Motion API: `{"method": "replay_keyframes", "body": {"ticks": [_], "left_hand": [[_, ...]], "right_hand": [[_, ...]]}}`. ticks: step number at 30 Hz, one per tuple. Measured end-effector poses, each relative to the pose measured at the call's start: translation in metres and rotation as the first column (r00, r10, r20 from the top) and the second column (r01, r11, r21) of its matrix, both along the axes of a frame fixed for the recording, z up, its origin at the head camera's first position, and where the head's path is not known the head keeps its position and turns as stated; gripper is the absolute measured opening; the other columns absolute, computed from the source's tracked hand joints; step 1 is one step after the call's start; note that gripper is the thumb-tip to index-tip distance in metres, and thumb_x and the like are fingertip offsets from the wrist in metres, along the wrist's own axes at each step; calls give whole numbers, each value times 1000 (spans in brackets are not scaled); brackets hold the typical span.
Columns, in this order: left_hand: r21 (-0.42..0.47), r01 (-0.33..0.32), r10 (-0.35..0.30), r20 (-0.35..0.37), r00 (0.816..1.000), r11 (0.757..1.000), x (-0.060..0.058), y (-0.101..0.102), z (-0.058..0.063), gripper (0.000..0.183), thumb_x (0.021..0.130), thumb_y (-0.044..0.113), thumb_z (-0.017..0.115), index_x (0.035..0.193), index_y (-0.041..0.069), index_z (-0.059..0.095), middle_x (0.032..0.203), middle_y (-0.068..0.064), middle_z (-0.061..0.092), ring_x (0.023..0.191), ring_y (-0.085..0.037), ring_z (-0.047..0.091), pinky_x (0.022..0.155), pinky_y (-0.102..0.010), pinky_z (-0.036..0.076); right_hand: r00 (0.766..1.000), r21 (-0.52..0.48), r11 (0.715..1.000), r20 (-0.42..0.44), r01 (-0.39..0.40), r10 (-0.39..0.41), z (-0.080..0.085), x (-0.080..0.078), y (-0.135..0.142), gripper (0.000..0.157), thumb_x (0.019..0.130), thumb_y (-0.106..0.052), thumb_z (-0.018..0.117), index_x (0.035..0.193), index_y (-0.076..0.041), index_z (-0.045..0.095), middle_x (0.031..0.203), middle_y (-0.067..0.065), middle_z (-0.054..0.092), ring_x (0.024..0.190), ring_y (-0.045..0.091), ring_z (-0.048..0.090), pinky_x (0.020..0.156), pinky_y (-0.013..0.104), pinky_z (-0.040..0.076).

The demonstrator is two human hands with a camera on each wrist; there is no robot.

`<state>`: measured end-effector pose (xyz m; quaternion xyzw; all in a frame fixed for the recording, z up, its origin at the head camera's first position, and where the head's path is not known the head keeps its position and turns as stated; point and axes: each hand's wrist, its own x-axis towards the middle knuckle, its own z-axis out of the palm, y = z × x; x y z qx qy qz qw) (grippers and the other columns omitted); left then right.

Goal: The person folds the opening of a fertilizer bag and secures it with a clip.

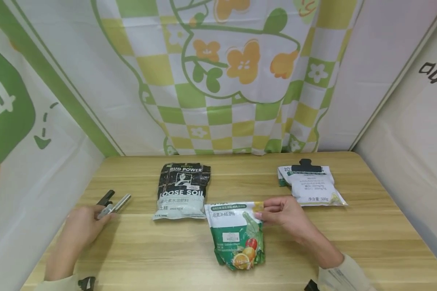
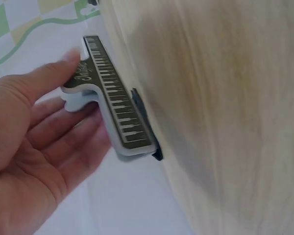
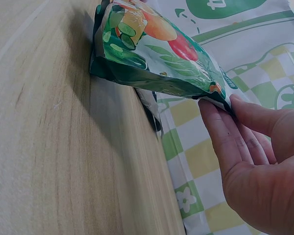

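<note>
My left hand [image 1: 81, 226] pinches a grey clip with a piano-key print [image 2: 120, 98] between thumb and fingers, above the left side of the table. A black clip [image 1: 106, 198] lies right beside it, mostly hidden behind the grey one in the left wrist view. With thumb and fingertips, my right hand [image 1: 285, 216] pinches the upper right corner of a green and white fertilizer bag [image 1: 236, 236] printed with vegetables and fruit. The bag's top edge is raised, and its lower end is near the tabletop, as the right wrist view [image 3: 137, 54] shows.
A black and grey "Loose Soil" bag [image 1: 183, 190] lies behind and left of the green bag. At the back right lies a white bag [image 1: 315, 188] with a black clip [image 1: 306, 165] on its top. A patterned cloth [image 1: 222, 121] hangs behind the wooden table [image 1: 160, 254].
</note>
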<state>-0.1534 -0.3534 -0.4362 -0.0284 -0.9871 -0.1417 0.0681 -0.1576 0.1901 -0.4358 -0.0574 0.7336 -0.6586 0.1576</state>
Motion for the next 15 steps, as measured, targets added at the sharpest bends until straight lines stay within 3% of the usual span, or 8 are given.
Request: {"method": "replay_keyframes", "body": {"ticks": [4, 7, 11, 15], "left_hand": [[45, 10, -9, -38, 999, 999, 3, 9, 6, 35, 93, 25, 80, 105, -8, 76, 82, -17, 78, 68, -26, 69, 57, -39, 51], [60, 32, -25, -109, 994, 998, 4, 16, 9, 33, 90, 23, 83, 100, -7, 76, 82, -20, 79, 72, -33, 75, 60, -44, 58], [62, 68, -57, -164, 985, 996, 4, 22, 13, 39, 93, 26, 81, 107, -10, 72, 87, -28, 77, 73, -40, 77, 61, -51, 61], [86, 85, -78, -80, 994, 993, 4, 29, 18, 47, 102, 30, 70, 122, -11, 64, 95, -33, 76, 80, -44, 77, 64, -54, 62]], "right_hand": [[1000, -14, 1000, 0, 2, -2, 0, 0, 0, 34, 89, -6, 82, 112, 15, 68, 93, 8, 82, 80, 13, 79, 83, 38, 67], [1000, -29, 1000, 4, 1, -1, 1, 0, 0, 32, 90, -5, 80, 111, 14, 68, 91, 6, 82, 80, 13, 79, 82, 38, 67], [1000, -42, 999, 9, -7, 8, 1, 0, -1, 31, 90, -5, 80, 112, 14, 69, 90, 4, 82, 79, 14, 80, 81, 37, 67], [1000, -46, 999, 7, -19, 20, 0, 1, -1, 33, 91, -5, 80, 114, 15, 68, 91, 5, 82, 80, 15, 80, 82, 37, 67]]}}
